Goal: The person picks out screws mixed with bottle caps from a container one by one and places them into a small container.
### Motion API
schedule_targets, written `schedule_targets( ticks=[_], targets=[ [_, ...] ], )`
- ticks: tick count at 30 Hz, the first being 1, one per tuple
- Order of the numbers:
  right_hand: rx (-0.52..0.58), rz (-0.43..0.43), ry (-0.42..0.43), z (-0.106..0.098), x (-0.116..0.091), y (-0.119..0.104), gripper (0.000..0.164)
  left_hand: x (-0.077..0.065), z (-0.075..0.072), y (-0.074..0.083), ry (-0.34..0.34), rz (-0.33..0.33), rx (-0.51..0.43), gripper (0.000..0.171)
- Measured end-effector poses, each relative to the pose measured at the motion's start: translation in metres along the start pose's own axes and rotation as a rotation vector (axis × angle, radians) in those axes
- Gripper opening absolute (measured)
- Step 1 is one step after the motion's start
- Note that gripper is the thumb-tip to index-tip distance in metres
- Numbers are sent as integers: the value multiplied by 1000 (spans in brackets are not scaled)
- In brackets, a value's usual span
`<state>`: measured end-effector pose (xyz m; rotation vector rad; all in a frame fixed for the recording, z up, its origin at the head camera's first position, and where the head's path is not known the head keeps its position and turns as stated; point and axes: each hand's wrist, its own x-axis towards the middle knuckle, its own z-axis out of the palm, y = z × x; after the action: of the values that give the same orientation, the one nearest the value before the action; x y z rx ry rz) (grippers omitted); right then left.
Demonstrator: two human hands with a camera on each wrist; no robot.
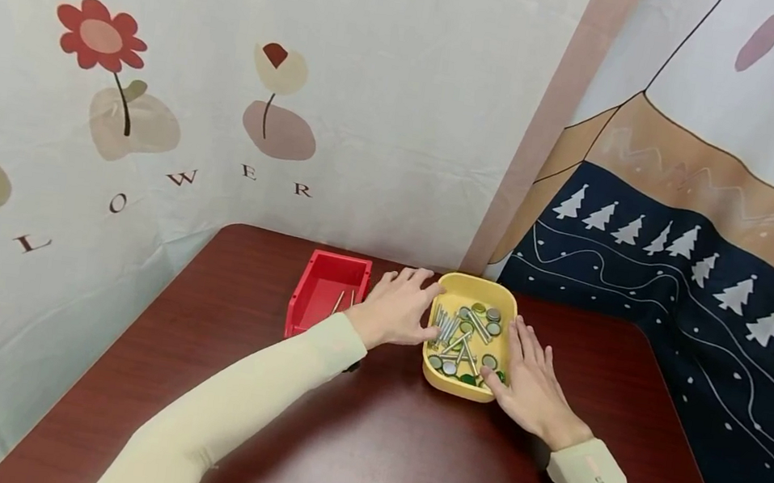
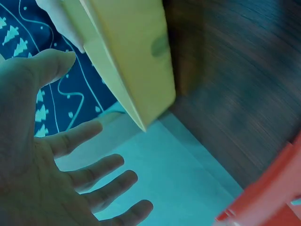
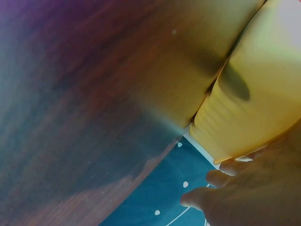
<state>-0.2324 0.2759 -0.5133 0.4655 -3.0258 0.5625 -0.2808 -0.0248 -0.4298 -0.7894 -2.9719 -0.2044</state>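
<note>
A yellow tub [image 1: 462,393] with rounded corners stands toward the back of the table. Inside it lie loose silver screws or nails [image 1: 445,324] mixed with bottle caps [image 1: 489,361], some grey and some green. My left hand [image 1: 398,308] is spread beside the tub's left rim. The left wrist view shows its fingers [image 2: 113,162] apart with nothing between them, the tub's side wall [image 2: 141,52] just beyond. My right hand [image 1: 531,383] lies along the tub's right side, fingers fairly straight and the thumb over the near right corner. In the right wrist view its fingertips are right at the rim.
Left of the tub stands a red bin [image 1: 327,287] holding a few thin metal pieces [image 1: 342,301], partly hidden by my left arm. Both stand on a dark red-brown table [image 1: 367,451]. Behind hang a pale flower-print cloth [image 1: 391,95] and a navy tree-print cloth [image 1: 646,284].
</note>
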Motion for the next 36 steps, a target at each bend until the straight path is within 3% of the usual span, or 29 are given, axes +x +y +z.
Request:
schedule_targets(
  ticks=[14, 19, 23, 28, 30, 36],
  targets=[
    [5, -17, 12, 3, 1, 0, 98, 31, 3, 52, -126, 41, -32, 78],
    [2, -20, 11, 1, 0, 1, 99, 42, 2, 66, -144, 5, -107, 74],
    [3, -21, 14, -1, 1, 2, 98, 49, 0, 75, -152, -60, -174, 68],
    [-1, -20, 15, -2, 1, 1, 97, 58, 1, 80, -170, -133, -226, 43],
    [-3, -20, 17, -2, 0, 1, 97, 67, 8, 80, -177, -150, -223, 36],
    [-5, -21, 23, -1, 0, 1, 98, 121, 72, 65, -194, -191, -166, 34]
  ],
)
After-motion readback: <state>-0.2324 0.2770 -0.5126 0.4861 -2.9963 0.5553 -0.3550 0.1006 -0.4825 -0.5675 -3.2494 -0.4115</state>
